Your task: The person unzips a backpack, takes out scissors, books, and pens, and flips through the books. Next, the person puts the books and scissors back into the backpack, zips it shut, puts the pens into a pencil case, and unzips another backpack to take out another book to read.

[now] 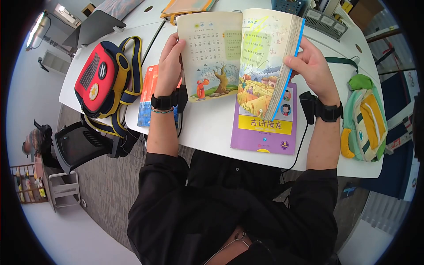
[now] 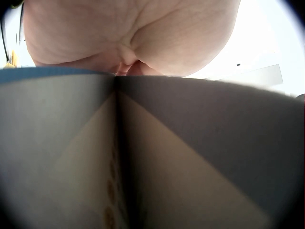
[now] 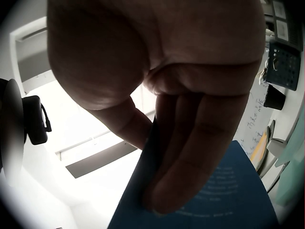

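An open illustrated book (image 1: 216, 57) is held up above the white table in the head view. My left hand (image 1: 170, 64) grips the edge of its left page side, the thumb on the page. My right hand (image 1: 313, 70) holds the thick right side, thumb on the page edges and fingers behind the blue cover. In the right wrist view the fingers of my right hand (image 3: 186, 105) lie against the blue cover (image 3: 224, 195). The left wrist view shows the palm of my left hand (image 2: 128, 33) above blurred pages (image 2: 200, 143).
A purple book (image 1: 265, 139) lies on the table (image 1: 203, 128) below the held book. Left are an orange and blue book (image 1: 148, 97) and a red backpack (image 1: 99, 79); right is a green and yellow bag (image 1: 366, 119). Baskets (image 1: 324, 24) stand at the back.
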A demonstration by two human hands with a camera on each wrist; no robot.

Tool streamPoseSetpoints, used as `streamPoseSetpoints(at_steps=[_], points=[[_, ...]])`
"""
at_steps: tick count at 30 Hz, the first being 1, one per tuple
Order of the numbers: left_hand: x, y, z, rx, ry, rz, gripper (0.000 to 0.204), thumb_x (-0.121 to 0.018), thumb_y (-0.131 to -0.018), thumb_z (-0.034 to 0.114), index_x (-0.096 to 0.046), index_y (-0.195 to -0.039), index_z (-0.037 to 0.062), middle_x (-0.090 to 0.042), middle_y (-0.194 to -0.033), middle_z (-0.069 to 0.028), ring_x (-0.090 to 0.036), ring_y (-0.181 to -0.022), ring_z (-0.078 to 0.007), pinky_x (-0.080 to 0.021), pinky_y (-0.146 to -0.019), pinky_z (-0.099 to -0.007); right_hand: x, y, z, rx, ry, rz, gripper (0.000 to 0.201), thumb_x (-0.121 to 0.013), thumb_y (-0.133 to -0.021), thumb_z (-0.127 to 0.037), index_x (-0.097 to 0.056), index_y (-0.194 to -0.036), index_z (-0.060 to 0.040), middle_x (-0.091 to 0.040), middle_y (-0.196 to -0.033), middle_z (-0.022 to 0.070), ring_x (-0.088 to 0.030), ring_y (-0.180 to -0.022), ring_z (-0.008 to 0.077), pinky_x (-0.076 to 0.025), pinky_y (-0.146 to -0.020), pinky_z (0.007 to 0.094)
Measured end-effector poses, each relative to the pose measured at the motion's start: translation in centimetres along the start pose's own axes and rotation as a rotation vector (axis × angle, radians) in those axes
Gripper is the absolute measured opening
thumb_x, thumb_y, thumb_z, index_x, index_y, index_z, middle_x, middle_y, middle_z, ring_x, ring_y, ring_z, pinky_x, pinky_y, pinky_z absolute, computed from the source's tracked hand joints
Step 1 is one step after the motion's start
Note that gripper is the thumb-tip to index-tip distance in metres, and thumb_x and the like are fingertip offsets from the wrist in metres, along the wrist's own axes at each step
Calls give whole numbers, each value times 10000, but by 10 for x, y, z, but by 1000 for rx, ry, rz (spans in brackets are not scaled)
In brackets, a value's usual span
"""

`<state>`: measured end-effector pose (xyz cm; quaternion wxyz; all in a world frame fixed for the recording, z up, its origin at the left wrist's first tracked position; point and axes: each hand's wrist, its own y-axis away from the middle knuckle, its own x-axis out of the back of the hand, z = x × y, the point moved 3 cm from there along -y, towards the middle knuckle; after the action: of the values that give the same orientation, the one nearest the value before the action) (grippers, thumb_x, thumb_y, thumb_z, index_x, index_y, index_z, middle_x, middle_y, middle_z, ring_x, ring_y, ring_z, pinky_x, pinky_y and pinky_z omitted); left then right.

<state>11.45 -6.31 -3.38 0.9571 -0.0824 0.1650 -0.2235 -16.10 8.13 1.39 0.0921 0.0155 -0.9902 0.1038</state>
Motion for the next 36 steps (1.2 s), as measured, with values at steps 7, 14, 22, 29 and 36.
streamPoseSetpoints(at_steps=[7, 14, 22, 29, 36], points=[[3, -2, -2, 12, -15, 2, 295, -410, -998, 148, -476, -1224, -29, -608, -1112, -111, -592, -1030, -147, -461, -900, -292, -11, -2, -1, 29, -41, -17, 484, -589, -922, -146, -404, -1336, 22, -682, -961, 132, -688, -762, 157, -572, -607, 282], [4, -2, -3, 3, -26, 11, 305, -415, -999, 172, -480, -1231, -15, -612, -1093, -102, -595, -986, -138, -476, -854, -270, -9, -1, -1, 20, -30, -39, 508, -590, -923, -154, -387, -1358, 11, -679, -983, 117, -679, -766, 134, -556, -617, 261], [0, -1, -3, -39, -82, 0, 248, -466, -995, 140, -498, -1197, 0, -633, -1033, -81, -600, -926, -103, -488, -819, -246, 49, 19, -2, -115, 36, 3, 572, -624, -900, -177, -387, -1396, -18, -681, -1001, 64, -655, -793, 94, -529, -664, 241], [-8, 5, -1, -7, -110, -67, 193, -489, -997, 144, -515, -1144, 21, -641, -995, -60, -605, -910, -82, -490, -797, -231, 98, 35, 30, -246, 140, 81, 521, -590, -929, -161, -403, -1405, -59, -688, -988, 74, -655, -849, 125, -545, -725, 292], [-3, 3, -8, -7, -109, -101, 246, -490, -997, 145, -508, -1206, 17, -644, -1039, -60, -625, -918, -81, -500, -754, -214, 100, 32, 37, -261, 160, 127, 513, -591, -927, -158, -417, -1400, -64, -687, -959, 56, -640, -831, 107, -536, -730, 284]])
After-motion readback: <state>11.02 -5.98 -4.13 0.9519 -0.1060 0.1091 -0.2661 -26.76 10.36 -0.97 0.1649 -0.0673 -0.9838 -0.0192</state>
